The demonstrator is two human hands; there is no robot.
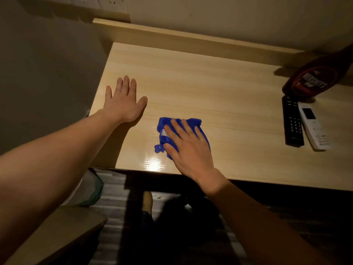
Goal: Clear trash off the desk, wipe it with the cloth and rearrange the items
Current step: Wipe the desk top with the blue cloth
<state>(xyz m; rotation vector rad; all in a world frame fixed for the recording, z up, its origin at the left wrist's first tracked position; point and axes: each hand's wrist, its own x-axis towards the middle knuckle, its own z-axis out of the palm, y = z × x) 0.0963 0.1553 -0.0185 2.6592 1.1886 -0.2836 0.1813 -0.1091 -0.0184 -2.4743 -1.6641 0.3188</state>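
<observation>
A blue cloth point(193, 123) lies on the light wooden desk point(210, 88) near its front edge. My right hand point(188, 148) presses flat on the cloth, fingers spread, covering most of it. My left hand point(124, 100) rests flat on the desk's left side, fingers apart, holding nothing. A brown syrup bottle point(313, 79) stands at the far right. In front of the bottle lie a black remote point(292, 123) and a white remote point(313, 125), side by side.
A raised wooden ledge point(172, 35) runs along the back of the desk against the wall. A bin with a white and green liner point(89, 190) sits on the floor under the desk's left corner. Dark floor lies below the front edge.
</observation>
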